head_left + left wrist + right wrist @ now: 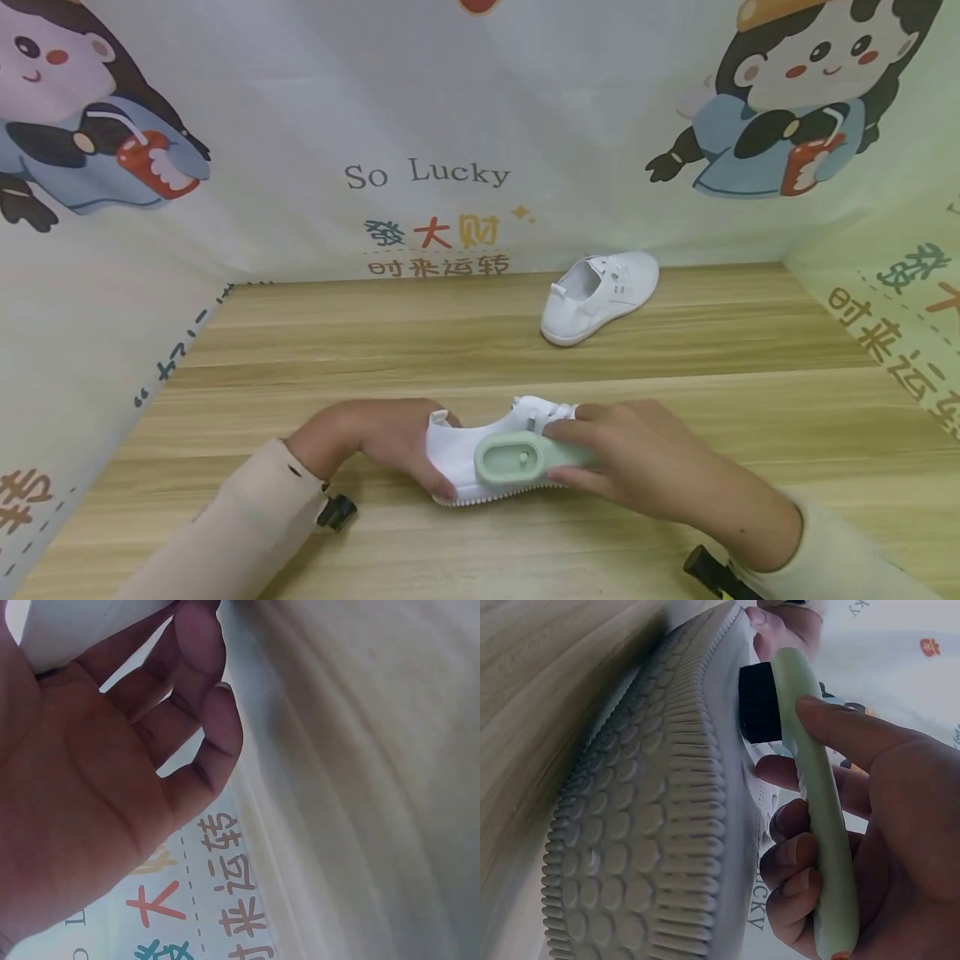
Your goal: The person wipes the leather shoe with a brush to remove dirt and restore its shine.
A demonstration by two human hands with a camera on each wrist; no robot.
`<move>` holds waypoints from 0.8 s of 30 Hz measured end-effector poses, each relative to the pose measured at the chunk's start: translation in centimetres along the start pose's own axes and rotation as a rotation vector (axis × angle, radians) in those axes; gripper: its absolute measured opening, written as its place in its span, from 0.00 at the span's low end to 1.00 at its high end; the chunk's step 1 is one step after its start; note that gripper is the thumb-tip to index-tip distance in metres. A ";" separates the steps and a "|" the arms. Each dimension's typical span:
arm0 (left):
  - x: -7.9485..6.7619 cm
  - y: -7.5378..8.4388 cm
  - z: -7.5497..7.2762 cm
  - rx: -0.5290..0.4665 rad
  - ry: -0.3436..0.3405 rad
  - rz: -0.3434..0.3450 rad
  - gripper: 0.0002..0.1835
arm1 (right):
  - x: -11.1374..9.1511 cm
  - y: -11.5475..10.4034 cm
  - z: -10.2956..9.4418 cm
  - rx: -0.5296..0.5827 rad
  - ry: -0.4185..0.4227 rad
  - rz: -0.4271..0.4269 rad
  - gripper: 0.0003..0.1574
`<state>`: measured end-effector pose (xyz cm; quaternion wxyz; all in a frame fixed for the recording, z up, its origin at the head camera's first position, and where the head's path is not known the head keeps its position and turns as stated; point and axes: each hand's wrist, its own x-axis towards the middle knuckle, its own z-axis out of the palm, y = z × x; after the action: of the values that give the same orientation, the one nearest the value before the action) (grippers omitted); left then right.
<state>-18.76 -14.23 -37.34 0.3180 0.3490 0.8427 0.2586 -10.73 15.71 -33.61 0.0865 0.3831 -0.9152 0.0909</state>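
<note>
In the head view a white lace-up shoe [450,454] stands over the near part of the table, toe to the right. My left hand [397,442] grips it at the heel, thumb on the near side and fingers behind. A pale green brush [510,461] lies along the shoe's near side, its handle in my right hand [637,454]. In the right wrist view the dark bristles [760,703] meet the upper just above the sole, and the studded underside [622,832] faces this camera. My right thumb presses on the brush's back while the other fingers curl round its handle.
A second white shoe [600,296] sits at the back of the wooden table [337,333], right of centre, close to the back wall. Printed cloth walls [420,100] with cartoon figures and lettering enclose the back and both sides. Black devices are strapped at both wrists.
</note>
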 end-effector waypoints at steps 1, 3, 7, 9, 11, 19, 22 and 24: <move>-0.1 0.0 0.0 -0.017 0.001 0.001 0.24 | 0.1 0.0 0.0 0.000 -0.003 0.005 0.20; -0.3 0.0 -0.1 -0.047 0.024 -0.006 0.29 | 0.3 0.0 0.0 0.002 -0.013 0.017 0.20; -1.2 0.1 -0.2 -0.058 0.127 -0.035 0.44 | 0.4 0.1 -0.2 0.023 -0.032 0.047 0.21; -1.5 0.1 -0.1 -0.027 0.167 -0.044 0.50 | 0.4 0.2 -0.3 0.039 -0.038 0.052 0.21; -1.6 0.3 0.0 0.005 0.192 -0.046 0.54 | 0.4 0.2 -0.3 0.056 -0.045 0.056 0.21; -2.4 1.0 0.6 0.085 0.230 -0.041 0.52 | 0.4 0.5 -0.4 0.104 -0.080 0.067 0.19; -2.4 1.3 0.5 0.095 0.231 -0.023 0.48 | 0.4 0.6 -0.4 0.114 -0.093 0.075 0.18; -2.4 1.5 0.5 0.100 0.233 -0.006 0.44 | 0.4 0.6 -0.3 0.122 -0.097 0.082 0.17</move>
<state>-16.45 -15.05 -35.83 0.2009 0.3294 0.8869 0.2539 -11.46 15.93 -33.24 0.0146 0.3538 -0.9260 0.1311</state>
